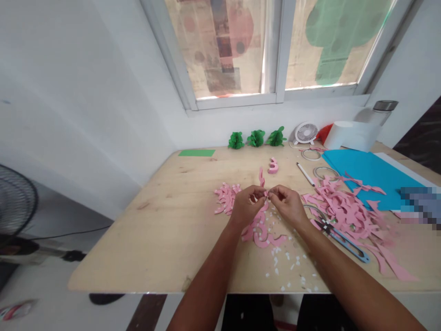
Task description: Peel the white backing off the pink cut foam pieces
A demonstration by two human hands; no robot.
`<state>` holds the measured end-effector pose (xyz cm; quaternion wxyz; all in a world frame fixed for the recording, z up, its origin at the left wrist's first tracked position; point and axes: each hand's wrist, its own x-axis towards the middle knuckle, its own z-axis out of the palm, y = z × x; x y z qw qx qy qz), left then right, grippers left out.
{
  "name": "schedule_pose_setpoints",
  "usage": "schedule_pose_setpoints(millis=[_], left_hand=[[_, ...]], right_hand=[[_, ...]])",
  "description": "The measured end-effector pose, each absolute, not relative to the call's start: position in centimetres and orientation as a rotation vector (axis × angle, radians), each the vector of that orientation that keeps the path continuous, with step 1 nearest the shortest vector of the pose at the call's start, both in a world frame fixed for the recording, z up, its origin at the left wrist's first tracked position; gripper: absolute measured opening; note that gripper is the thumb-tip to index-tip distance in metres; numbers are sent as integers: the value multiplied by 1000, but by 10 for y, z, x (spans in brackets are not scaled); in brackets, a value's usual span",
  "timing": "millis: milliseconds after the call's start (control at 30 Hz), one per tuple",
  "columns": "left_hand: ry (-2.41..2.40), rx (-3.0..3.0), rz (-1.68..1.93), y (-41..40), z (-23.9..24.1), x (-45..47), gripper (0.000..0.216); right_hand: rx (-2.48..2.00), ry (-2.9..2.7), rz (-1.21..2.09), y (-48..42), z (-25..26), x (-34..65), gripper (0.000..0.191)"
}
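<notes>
Both my hands meet over the middle of the wooden table [165, 230]. My left hand [245, 204] and my right hand [287, 204] are closed in a pinch on one small pink paper piece [264, 194] held between the fingertips. Under and beside them lie cut pink paper shapes [225, 197], and more curved pink pieces [263, 239] sit just in front of my wrists. Small white paper bits [285, 262] are scattered near the front edge.
A heap of pink scraps [344, 211] and blue-handled scissors [344, 239] lie to the right, on and beside a blue sheet [372, 172]. At the back stand three green paper balls [256, 138], a small white fan [306, 133], a white paper roll [351, 135], a pen [305, 174] and a green card [196, 152].
</notes>
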<state>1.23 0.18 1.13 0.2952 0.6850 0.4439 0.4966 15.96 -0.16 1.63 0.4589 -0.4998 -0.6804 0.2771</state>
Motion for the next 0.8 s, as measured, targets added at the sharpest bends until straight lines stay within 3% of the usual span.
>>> schedule_pose_setpoints(millis=[800], left_hand=[[1231, 1991, 1346, 1, 9, 13, 18]], right_hand=[[-1234, -1776, 597, -5, 19, 158, 12]])
